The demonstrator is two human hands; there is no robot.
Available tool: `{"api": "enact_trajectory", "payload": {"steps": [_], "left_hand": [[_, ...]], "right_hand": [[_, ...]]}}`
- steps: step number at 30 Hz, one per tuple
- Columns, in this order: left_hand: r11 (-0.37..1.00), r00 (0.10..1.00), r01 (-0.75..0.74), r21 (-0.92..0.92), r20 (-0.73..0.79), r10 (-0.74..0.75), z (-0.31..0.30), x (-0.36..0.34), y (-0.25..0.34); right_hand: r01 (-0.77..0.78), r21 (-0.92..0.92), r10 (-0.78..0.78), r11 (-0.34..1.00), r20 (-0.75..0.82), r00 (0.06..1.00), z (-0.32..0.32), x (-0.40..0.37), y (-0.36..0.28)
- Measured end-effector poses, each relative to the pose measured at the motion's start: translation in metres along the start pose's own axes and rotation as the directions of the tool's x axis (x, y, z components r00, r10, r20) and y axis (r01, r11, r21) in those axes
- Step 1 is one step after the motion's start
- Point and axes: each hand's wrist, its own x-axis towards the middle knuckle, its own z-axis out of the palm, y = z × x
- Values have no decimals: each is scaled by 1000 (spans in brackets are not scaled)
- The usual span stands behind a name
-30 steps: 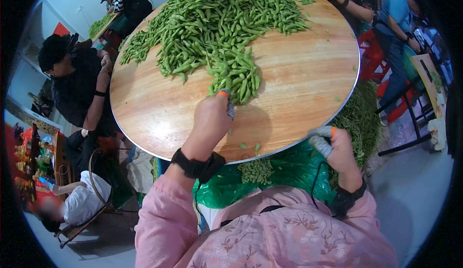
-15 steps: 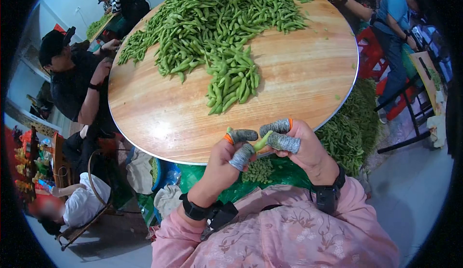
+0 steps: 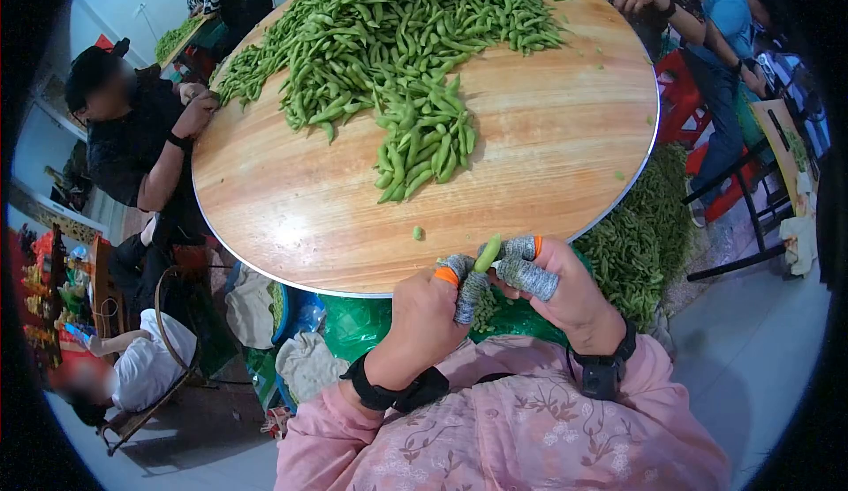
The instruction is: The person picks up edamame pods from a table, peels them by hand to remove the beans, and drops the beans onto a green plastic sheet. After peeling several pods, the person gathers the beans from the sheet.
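A green soybean pod (image 3: 488,253) stands tilted between my two hands at the table's near edge. My left hand (image 3: 430,307) is closed, its thumb and finger in grey knitted finger covers with an orange band, pinching the pod's lower part. On the pod's other side, my right hand (image 3: 565,291) is also closed, with similar covered fingers against it. Where the fingertips meet, the pod's lower end is hidden. Ahead of my left hand, a small loose green bean (image 3: 418,233) lies on the wooden table (image 3: 291,200). Beyond it spreads a small group of pods (image 3: 426,147).
A large pod heap (image 3: 380,41) covers the table's far side. Green plastic (image 3: 358,314) and shelled beans lie below my hands, with more greens (image 3: 640,235) on the floor at right. A co-worker in black (image 3: 132,138) sits at left; another person's hand (image 3: 642,1) is at the far right.
My hands have come closer together, and the pod now points more upright. A small green piece that was at my left thumb now lies on the table. The left co-worker's hands have come together.
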Motion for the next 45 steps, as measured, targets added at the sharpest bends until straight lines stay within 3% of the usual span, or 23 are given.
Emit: {"api": "enact_trajectory", "payload": {"steps": [6, 10, 12, 16, 18, 19, 22, 24, 25, 27, 28, 29, 30, 31, 33, 34, 36, 37, 39, 40, 42, 45], "left_hand": [[989, 999, -39, 143, -1, 40, -1, -1, 1], [987, 998, -56, 153, -33, 62, 7, -4, -5], [994, 995, 93, -53, 36, -91, 12, -6, -7], [998, 998, 50, -47, 50, -47, 11, -4, -7], [986, 998, -68, 155, -3, 69, 9, -2, -2], [986, 998, -66, 156, -4, 68, 10, -3, -4], [990, 993, -116, 82, -28, 119, 13, -4, -10], [967, 1000, -20, -252, -11, 18, 13, -6, -10], [967, 1000, -19, -253, -11, 17, 13, -6, -10], [845, 997, 77, -529, 31, -71, 12, -9, -12], [845, 997, 78, -529, 31, -72, 12, -11, -13], [614, 951, 296, -732, 168, -258, 11, -12, -13], [295, 858, 466, -834, 345, -381, 10, -12, -13], [295, 858, 466, -834, 344, -382, 9, -11, -13], [577, 939, 341, -742, 238, -249, 9, -7, -13], [577, 939, 341, -742, 238, -249, 9, -4, -11], [770, 972, 236, -593, 159, -175, 8, -1, -5], [769, 972, 236, -594, 160, -175, 6, 2, -6], [802, 983, 100, -589, 185, 13, -1, 6, -10], [802, 983, 100, -589, 185, 13, -2, 6, -10], [634, 955, 266, -726, 288, -72, -3, 4, -11], [734, 957, 274, -621, 252, -143, 1, 0, -12]], "right_hand": [[16, 21, -15, 1000, -39, 999, 2, 0, 4], [72, -97, -80, 993, -78, 994, 6, 3, 7], [80, -145, -96, 986, -105, 990, 4, 3, 10], [36, -215, -63, 976, -122, 991, 0, 2, 10], [23, -204, -45, 979, -107, 993, -1, 1, 9], [19, -219, -39, 976, -88, 995, -1, 1, 9], [47, -168, -56, 985, -46, 997, 0, 1, 10], [79, -101, -81, 992, -21, 996, 0, 1, 12], [102, -83, -104, 991, -15, 994, 0, 2, 14], [122, -64, -122, 991, -6, 992, 1, 2, 17], [144, -69, -143, 987, 17, 990, 0, 2, 18], [166, -74, -164, 983, 39, 986, 0, 2, 18], [166, -74, -164, 983, 40, 986, -1, 3, 19], [154, -67, -153, 986, 19, 988, -1, 4, 21], [141, -59, -142, 988, -1, 990, -3, 4, 19], [125, -166, -127, 978, -3, 992, -4, 4, 16], [103, -271, -109, 957, -8, 994, -5, 4, 11], [105, -267, -109, 958, -3, 994, -4, 4, 9], [108, -264, -111, 959, 2, 994, -5, 4, 8], [123, -240, -124, 963, 10, 992, -6, 4, 9], [136, -213, -136, 967, 19, 991, -5, 3, 9], [157, -239, -147, 958, 57, 987, -2, 3, 8]]}}
